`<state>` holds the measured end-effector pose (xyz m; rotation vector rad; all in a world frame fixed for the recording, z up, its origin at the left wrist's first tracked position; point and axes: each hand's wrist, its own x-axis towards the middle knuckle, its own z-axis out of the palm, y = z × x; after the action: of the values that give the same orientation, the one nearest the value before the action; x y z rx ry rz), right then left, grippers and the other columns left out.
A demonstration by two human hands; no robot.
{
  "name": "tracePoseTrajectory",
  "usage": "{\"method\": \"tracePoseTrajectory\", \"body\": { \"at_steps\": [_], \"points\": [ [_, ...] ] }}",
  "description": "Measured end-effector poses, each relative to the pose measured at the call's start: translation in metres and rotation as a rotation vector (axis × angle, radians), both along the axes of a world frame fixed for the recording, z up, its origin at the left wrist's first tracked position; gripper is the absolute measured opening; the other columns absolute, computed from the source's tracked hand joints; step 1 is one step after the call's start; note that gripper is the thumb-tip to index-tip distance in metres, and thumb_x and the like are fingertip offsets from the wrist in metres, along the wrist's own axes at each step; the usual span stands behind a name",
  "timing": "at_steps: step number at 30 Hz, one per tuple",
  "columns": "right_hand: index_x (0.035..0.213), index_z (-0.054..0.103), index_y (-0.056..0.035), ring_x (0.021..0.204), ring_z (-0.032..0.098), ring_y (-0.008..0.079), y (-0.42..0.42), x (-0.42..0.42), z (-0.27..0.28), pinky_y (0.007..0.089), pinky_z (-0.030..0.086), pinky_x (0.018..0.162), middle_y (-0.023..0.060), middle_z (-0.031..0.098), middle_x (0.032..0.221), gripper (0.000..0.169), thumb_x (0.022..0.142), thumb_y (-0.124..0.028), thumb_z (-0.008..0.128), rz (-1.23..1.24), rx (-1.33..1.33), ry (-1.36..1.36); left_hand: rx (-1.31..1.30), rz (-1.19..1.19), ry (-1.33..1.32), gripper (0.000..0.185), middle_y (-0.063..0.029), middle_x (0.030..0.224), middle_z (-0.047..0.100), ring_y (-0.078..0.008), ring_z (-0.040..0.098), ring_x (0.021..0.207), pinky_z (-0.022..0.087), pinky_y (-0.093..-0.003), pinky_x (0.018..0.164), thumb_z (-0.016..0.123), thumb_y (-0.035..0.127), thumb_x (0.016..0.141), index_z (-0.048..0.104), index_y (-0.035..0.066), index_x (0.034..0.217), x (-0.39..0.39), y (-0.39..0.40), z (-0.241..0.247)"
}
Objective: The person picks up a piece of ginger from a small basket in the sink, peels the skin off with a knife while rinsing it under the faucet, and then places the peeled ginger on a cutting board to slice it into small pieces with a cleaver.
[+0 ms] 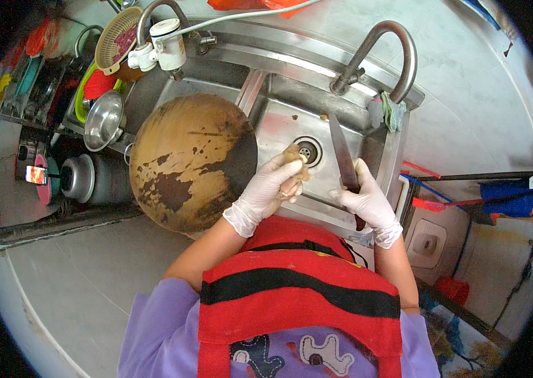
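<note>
My left hand (273, 182), in a thin white glove, grips a pale, wet lump of what looks like ginger root or meat (291, 184) over the right sink basin (285, 123). In my right hand (370, 201), gloved alike, is a kitchen knife (339, 146). Its blade points away from me over the basin, apart from the lump. Below the lump lies the sink drain (308, 151). A few small brown scraps (324, 116) sit near the basin's far wall. My fingers hide part of the lump and the knife's handle.
A large round wooden chopping board (190, 160) covers part of the left basin. A curved steel faucet (389, 38) rises behind the right basin, with gloves (391, 111) on the rim. At left stand a metal bowl (104, 120), a beige colander (117, 40) and a faucet with a white filter (168, 45).
</note>
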<state>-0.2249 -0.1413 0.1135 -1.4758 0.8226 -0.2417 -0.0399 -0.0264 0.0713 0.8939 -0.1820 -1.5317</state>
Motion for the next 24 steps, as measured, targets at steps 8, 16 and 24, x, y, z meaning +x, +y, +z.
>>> {"method": "tracePoseTrajectory", "body": {
  "at_steps": [8, 16, 24],
  "points": [
    [0.093, 0.044, -0.0038, 0.070, 0.058, 0.0373, 0.011, 0.016, -0.004, 0.0451, 0.049, 0.058, 0.0182, 0.050, 0.087, 0.028, 0.071, -0.008, 0.061, 0.136, -1.038, 0.226, 0.037, -0.209, -0.100, 0.011, 0.0012, 0.062, 0.047, -0.0086, 0.043, 0.046, 0.036, -0.0243, 0.043, 0.056, 0.015, 0.094, 0.053, 0.005, 0.095, -0.005, 0.000, 0.002],
    [0.091, 0.046, -0.0052, 0.064, 0.060, 0.0320, 0.008, 0.030, -0.027, 0.0408, 0.051, 0.055, 0.0141, 0.051, 0.084, 0.023, 0.073, -0.008, 0.060, 0.265, -1.239, 0.307, 0.101, -0.200, -0.382, 0.015, 0.0006, 0.057, 0.047, -0.0077, 0.041, 0.043, 0.035, -0.0239, 0.040, 0.057, 0.014, 0.093, 0.052, 0.002, 0.085, -0.019, 0.000, 0.000],
    [0.094, 0.045, -0.0017, 0.075, 0.060, 0.0456, -0.044, -0.018, -0.098, 0.0532, 0.048, 0.067, 0.0252, 0.058, 0.090, 0.020, 0.076, -0.005, 0.055, 0.028, -0.934, 0.547, 0.083, -0.182, -0.443, 0.012, -0.0005, 0.058, 0.050, -0.0079, 0.045, 0.046, 0.032, -0.0241, 0.040, 0.062, 0.010, 0.089, 0.054, 0.001, 0.088, -0.021, 0.003, 0.000]
  ]
}}
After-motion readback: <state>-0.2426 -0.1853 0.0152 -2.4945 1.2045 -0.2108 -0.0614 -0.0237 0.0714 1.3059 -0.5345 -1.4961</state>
